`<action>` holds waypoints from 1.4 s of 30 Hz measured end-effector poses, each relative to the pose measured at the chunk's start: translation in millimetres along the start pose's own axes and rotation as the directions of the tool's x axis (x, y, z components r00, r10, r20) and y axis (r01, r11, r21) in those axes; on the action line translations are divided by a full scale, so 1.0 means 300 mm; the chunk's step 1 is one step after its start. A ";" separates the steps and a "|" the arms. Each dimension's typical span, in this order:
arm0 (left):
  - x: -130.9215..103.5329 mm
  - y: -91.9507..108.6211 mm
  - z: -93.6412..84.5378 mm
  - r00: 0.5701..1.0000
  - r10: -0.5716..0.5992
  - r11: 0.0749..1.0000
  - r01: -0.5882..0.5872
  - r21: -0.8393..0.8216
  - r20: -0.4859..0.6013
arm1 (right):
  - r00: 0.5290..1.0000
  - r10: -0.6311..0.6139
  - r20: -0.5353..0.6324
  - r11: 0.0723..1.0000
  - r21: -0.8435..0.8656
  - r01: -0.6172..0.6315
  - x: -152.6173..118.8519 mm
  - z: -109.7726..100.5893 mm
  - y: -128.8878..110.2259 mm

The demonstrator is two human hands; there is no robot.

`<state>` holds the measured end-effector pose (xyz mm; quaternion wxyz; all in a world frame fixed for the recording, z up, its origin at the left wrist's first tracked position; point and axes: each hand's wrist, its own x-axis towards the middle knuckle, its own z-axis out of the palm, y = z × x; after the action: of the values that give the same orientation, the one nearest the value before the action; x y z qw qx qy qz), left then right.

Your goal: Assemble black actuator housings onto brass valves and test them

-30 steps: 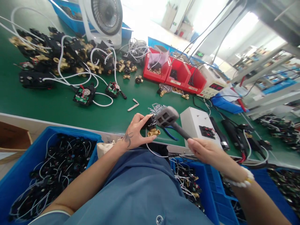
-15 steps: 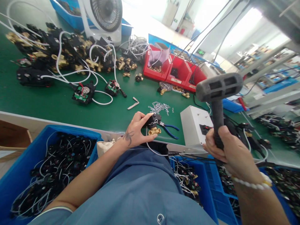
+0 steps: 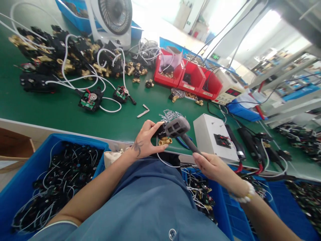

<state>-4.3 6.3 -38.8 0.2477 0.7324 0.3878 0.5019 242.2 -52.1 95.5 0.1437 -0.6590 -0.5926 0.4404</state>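
Observation:
My left hand (image 3: 146, 139) grips a small valve, thumb and fingers on either side of it at the table's front edge. The valve has a black upper part and a brass body (image 3: 165, 141). Wrapped round the handle of a grey mallet (image 3: 177, 127), my right hand (image 3: 210, 165) holds its head right at the black part, covering much of it. Whether the two touch, I cannot tell. Blue-handled pliers (image 3: 184, 143) lie partly hidden behind the mallet. A heap of small metal clips (image 3: 168, 114) is just beyond, and an L-shaped metal piece (image 3: 143, 111) lies to its left.
Brass valves with black housings (image 3: 82, 57) are piled at the back left, below a white fan (image 3: 114, 20). Red bins (image 3: 190, 75) stand at the back. A white box (image 3: 212, 137) is right of the mallet. Blue crates (image 3: 106, 147) of parts stand below the table edge.
My right hand has swung the mallet down and to the left, from raised above the white box to the valve. My left hand and the valve have stayed in place.

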 end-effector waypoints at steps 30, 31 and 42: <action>-0.002 -0.007 0.003 1.000 0.004 1.000 -0.004 0.004 0.016 | 0.996 0.025 -0.081 0.987 0.162 -0.012 -0.017 0.021 0.002; -0.002 -0.006 0.002 1.000 0.001 1.000 -0.001 0.000 0.012 | 0.999 0.054 0.000 0.994 0.095 -0.054 -0.015 0.027 0.005; 0.002 0.000 -0.002 1.000 -0.009 1.000 0.009 -0.003 0.008 | 0.999 0.049 0.022 0.999 0.006 -0.049 -0.013 0.023 0.017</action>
<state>-4.6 6.6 -38.4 0.2525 0.7324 0.3892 0.4982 240.8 -59.4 89.7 0.1284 -0.6680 -0.5763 0.4530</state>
